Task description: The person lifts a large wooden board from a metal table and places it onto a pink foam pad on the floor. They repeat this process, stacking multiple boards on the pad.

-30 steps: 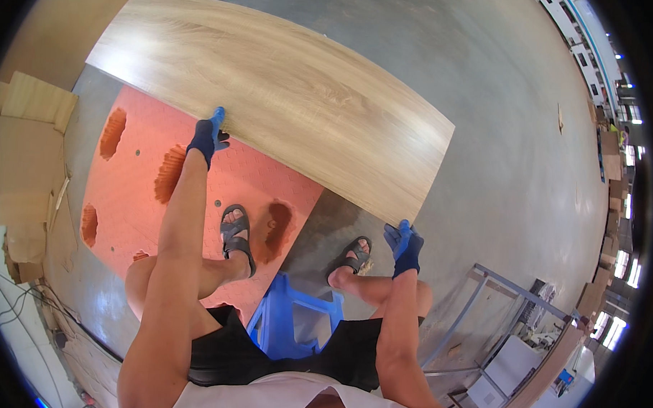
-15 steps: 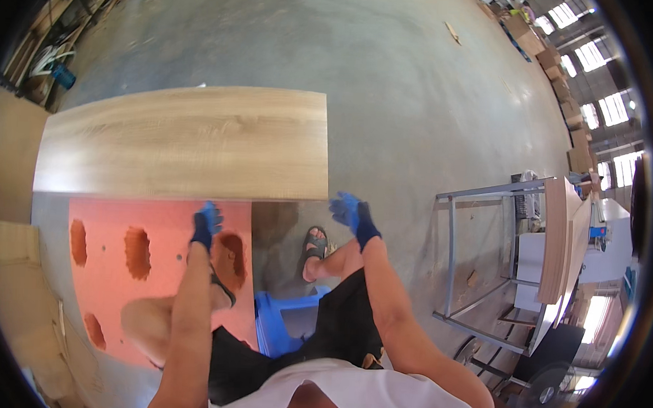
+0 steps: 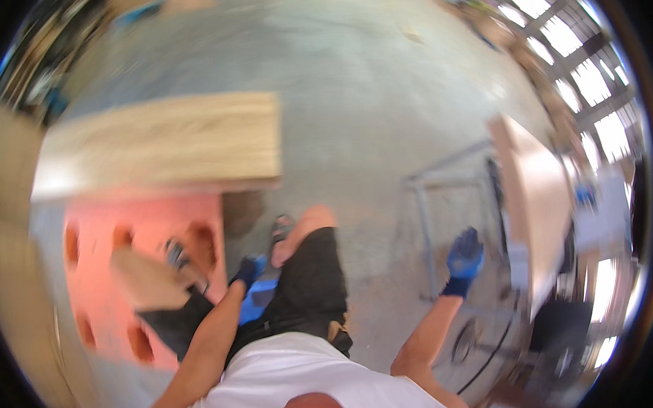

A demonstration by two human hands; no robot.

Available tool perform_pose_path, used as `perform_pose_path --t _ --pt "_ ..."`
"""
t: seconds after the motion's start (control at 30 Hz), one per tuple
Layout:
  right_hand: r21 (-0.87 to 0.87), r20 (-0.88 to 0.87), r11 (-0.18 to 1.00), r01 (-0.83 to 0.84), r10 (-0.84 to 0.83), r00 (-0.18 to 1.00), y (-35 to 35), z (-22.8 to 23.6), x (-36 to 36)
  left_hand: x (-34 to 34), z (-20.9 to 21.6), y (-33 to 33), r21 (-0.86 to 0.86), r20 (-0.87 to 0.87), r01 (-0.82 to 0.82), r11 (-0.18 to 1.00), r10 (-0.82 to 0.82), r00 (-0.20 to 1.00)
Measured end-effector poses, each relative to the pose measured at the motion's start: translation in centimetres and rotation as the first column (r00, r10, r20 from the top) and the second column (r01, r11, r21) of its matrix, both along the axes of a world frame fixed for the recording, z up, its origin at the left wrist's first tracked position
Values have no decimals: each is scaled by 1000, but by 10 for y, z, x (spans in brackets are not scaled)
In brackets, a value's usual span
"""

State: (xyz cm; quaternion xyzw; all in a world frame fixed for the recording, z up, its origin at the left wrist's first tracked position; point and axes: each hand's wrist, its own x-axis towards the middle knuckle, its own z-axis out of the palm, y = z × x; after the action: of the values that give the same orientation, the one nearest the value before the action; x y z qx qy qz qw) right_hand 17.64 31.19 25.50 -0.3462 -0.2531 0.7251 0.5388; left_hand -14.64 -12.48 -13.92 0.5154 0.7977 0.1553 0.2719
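My right hand (image 3: 465,258), in a blue glove with a dark cuff, is stretched out to the right with nothing in it. It is nearest to the stack of wooden boards (image 3: 537,197) on a grey metal frame, with a gap between. My left hand (image 3: 248,270), gloved alike, hangs low over my lap by a blue plastic stool (image 3: 260,299). Motion blur hides its fingers. Ahead on the left lies a pale wood-grain board (image 3: 160,140), apart from both hands.
An orange-pink plastic panel with dark oval holes (image 3: 142,219) lies under my left leg, below the board. Brown sheets (image 3: 8,265) line the left edge. The metal frame (image 3: 427,236) stands at the right on grey concrete floor (image 3: 344,104). Cartons line the far right.
My view has turned to the right. My right hand has swung out toward the stacked boards. My left hand has dropped back from the wood-grain board toward the blue stool.
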Motion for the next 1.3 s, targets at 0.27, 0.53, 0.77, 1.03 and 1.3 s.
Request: perform_pose_path --t 0.27,0.53,0.77,1.03,1.3 --pt "137 -376 911 389 -316 871 -32 42 164 -42 93 6 -542 655 -600 588 743 137" --pt "335 -44 909 249 -248 968 -21 125 190 -19 120 4 -547 684 -535 644 712 157" --pt "374 -12 927 22 -19 1000 -58 142 60 -15 180 51 -441 745 -545 713 630 221" --pt "253 383 634 -731 628 678 -220 131 -125 63 466 109 319 947 -642 697 -207 246" --pt "463 -285 820 -337 497 819 -159 101 -3 -82 471 1 917 -270 23 399 577 771"
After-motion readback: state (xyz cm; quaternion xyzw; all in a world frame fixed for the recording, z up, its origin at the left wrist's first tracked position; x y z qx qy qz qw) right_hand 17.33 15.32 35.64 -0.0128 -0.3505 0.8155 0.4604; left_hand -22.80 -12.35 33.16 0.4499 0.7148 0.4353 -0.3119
